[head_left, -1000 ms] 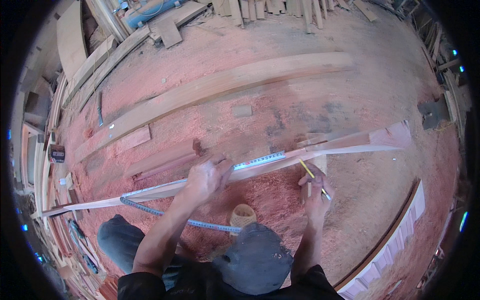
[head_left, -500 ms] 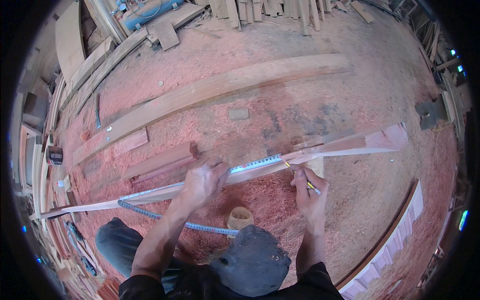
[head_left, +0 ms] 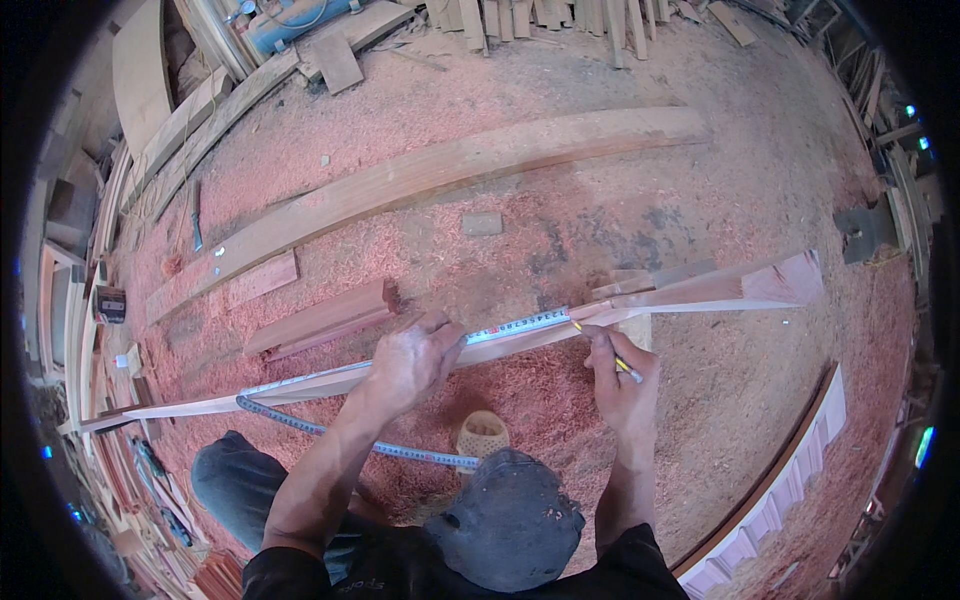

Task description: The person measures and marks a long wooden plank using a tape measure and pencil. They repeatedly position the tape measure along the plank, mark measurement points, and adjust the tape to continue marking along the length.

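A long pale-pink wooden strip (head_left: 500, 347) stretches from the far left to the right, its right end wider and tilted. Along its upper side lies a tape measure (head_left: 520, 325), which loops back at the left and runs toward my knee. My left hand (head_left: 412, 362) is closed around the tape and the strip, pressing them together. Between the fingers of my right hand (head_left: 624, 385) is a yellow pencil (head_left: 627, 368). The pencil's point is at the strip, just by the tape's end. The tape's other end is hidden behind my knee.
A pale perforated plastic stool (head_left: 484, 430) stands in the shavings before my knee. Beyond the strip lie a long plank (head_left: 440, 172), a short reddish beam (head_left: 325, 322) and a small block (head_left: 482, 224). A notched board (head_left: 775, 490) lies at the right. A blue tank (head_left: 300, 25) sits far left.
The view has shifted very slightly. Both hands keep their places on the strip, and the pencil's point stays at the tape's end.
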Demonstrator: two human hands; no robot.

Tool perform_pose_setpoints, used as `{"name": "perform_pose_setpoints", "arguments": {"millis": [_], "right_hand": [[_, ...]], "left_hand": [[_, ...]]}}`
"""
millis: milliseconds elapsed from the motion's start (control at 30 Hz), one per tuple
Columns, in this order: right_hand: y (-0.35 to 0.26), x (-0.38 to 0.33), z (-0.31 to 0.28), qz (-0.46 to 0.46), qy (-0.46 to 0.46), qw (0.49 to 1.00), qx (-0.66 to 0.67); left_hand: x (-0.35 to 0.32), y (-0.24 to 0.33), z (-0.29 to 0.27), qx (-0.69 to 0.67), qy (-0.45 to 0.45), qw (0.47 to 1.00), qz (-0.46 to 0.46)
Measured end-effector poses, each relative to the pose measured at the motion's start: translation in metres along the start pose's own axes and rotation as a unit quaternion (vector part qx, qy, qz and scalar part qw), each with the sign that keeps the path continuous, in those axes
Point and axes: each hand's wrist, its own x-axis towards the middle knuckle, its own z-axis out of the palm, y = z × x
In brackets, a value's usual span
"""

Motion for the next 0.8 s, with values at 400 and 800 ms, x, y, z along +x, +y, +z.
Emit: {"name": "perform_pose_setpoints", "arguments": {"millis": [400, 800], "right_hand": [[0.003, -0.007, -0.002, 0.025, 0.02, 0.999, 0.02], [0.05, -0.115, 0.073, 0.096, -0.093, 0.99, 0.033]], "left_hand": [[0.001, 0.0, -0.002, 0.004, -0.023, 1.0, -0.012], [0.035, 0.022, 0.022, -0.014, 0.011, 0.999, 0.032]]}}
